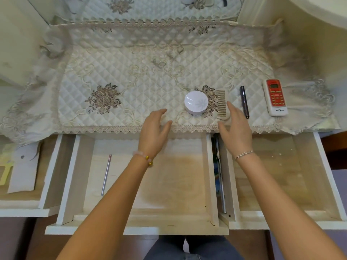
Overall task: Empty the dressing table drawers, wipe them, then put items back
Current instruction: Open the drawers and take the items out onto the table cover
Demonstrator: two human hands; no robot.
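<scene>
The round white jar [196,103] is sitting on the quilted cloth [131,76] of the dressing table, just beyond and between both hands, touched by neither. The comb [222,103] is lying just right of the jar, its near end beside the right hand [235,126], whose fingers are spreading loose and holding nothing. The left hand [155,129] is hovering likewise slack and empty over the cloth's lace edge. Farther right, a dark pen [244,102] and a red remote [275,97] are lying. Below, the middle drawer [169,184] is standing pulled out, holding a thin metal rod [106,175] at its left
</scene>
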